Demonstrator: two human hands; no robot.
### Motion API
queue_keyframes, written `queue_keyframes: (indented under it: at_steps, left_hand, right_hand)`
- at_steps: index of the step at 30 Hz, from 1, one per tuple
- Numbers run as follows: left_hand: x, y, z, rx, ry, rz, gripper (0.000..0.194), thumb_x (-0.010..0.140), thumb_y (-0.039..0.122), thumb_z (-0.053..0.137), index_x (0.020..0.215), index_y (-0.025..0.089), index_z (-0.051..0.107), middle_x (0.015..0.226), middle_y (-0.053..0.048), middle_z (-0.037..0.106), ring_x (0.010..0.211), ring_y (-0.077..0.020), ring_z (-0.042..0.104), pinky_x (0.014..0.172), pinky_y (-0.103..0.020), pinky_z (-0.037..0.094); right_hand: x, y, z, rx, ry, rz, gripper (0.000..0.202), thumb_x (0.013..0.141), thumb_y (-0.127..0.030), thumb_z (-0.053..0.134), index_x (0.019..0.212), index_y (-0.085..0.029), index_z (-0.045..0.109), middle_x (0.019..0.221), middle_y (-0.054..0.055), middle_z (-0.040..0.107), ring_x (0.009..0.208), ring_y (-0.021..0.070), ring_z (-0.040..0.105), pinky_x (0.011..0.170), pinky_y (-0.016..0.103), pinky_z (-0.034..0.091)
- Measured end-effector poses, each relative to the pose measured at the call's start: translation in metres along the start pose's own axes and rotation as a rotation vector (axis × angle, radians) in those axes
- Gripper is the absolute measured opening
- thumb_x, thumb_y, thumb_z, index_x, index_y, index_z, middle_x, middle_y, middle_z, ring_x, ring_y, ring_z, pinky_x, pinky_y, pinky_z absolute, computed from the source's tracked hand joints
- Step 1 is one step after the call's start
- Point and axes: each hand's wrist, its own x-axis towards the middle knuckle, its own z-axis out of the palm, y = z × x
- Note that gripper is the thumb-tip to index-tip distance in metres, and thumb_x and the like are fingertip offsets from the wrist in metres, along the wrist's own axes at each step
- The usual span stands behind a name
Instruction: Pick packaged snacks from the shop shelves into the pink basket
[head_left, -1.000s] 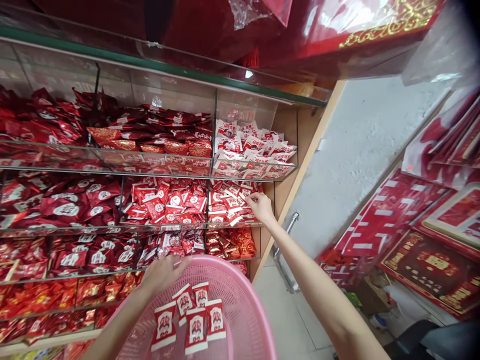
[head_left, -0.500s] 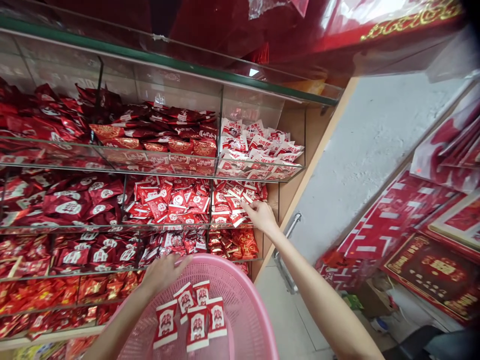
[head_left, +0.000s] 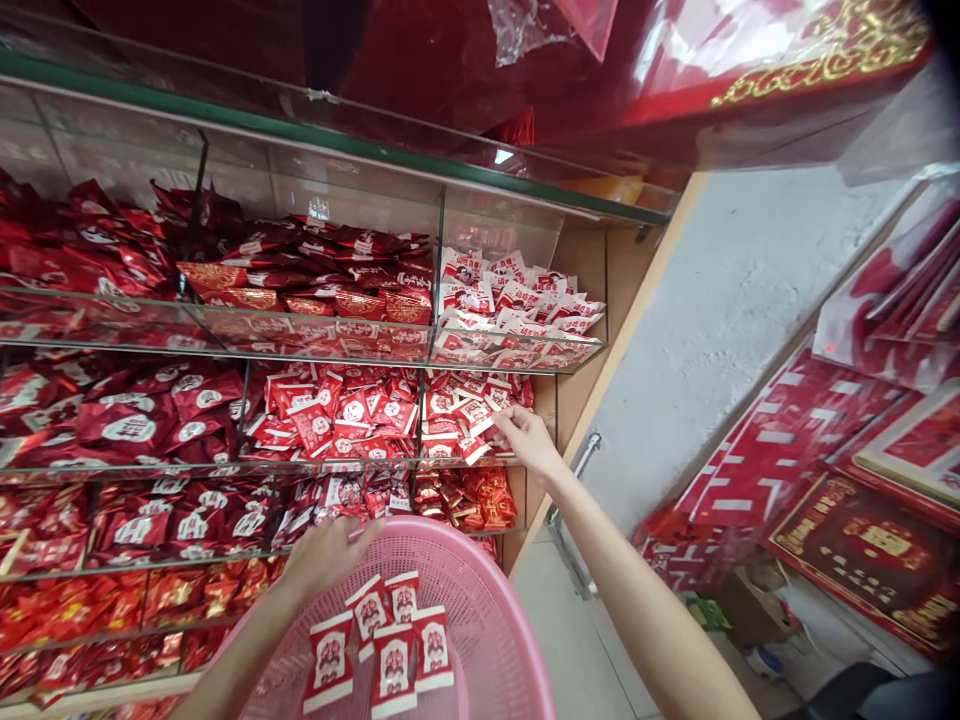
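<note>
My left hand (head_left: 326, 552) grips the far rim of a pink plastic basket (head_left: 517, 620), its fingers over the edge. Several red-and-white wrapped candy packets (head_left: 394, 668) lie flat inside. At the right end of a middle shelf, my right hand (head_left: 527, 440) has thumb and forefinger pinched on the edge of a candy packet (head_left: 476, 413). That packet is above other red-and-white packets (head_left: 441, 447) in the same glass compartment. The other fingers of this hand are curled and partly hidden.
Glass dividers split the shelves into bins of red packets (head_left: 127, 428). White packets (head_left: 517, 300) fill the bin above my right hand. A thick glass shelf edge (head_left: 360, 150) crosses overhead. Right of the wooden side panel (head_left: 626, 330) are a grey wall (head_left: 720, 300) and hanging red goods (head_left: 772, 440).
My right hand has drawn slightly to the right, and the pinched packet has shifted with it. My left hand stays on the basket rim. The view has tilted slightly.
</note>
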Motion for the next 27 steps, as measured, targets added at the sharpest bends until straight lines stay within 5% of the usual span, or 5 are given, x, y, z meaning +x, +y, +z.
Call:
queue_keyframes:
  at_steps: [5,20,23,27]
  left_hand:
    - [0.001,-0.001,-0.001,-0.011,0.004,0.006,0.068,0.083,0.065,0.02,0.088,0.017,0.068,0.092,-0.018,0.072,0.093,-0.0348,0.066,0.082,-0.044,0.046]
    - [-0.001,0.007,-0.003,0.024,-0.004,0.013,0.072,0.082,0.069,0.019,0.091,0.017,0.067,0.094,-0.018,0.072,0.094,-0.0353,0.065,0.081,-0.044,0.046]
    - [-0.002,0.006,-0.001,0.05,0.0,0.001,0.071,0.083,0.067,0.018,0.089,0.016,0.068,0.092,-0.019,0.072,0.092,-0.0349,0.066,0.079,-0.043,0.047]
    - [-0.004,0.005,0.002,0.073,-0.003,-0.009,0.071,0.083,0.066,0.017,0.09,0.017,0.068,0.093,-0.019,0.072,0.093,-0.0338,0.066,0.078,-0.041,0.047]
  right_hand:
    - [-0.012,-0.005,-0.004,0.266,-0.067,-0.023,0.039,0.067,-0.056,0.066,0.074,-0.02,0.053,0.067,-0.002,0.061,0.062,0.013,0.059,0.068,0.031,0.053]
    - [-0.049,-0.011,-0.014,0.389,-0.048,-0.057,0.026,0.073,-0.045,0.067,0.077,-0.021,0.057,0.074,-0.002,0.061,0.07,0.012,0.059,0.068,0.028,0.054]
    - [-0.072,-0.021,-0.004,0.457,-0.119,0.04,0.024,0.074,-0.042,0.068,0.076,-0.02,0.058,0.071,-0.001,0.064,0.067,0.0118,0.061,0.068,0.028,0.054]
    - [-0.116,-0.019,0.032,0.515,-0.402,0.379,0.028,0.068,-0.039,0.073,0.07,-0.017,0.056,0.062,-0.002,0.065,0.055,0.0103,0.062,0.06,0.024,0.053]
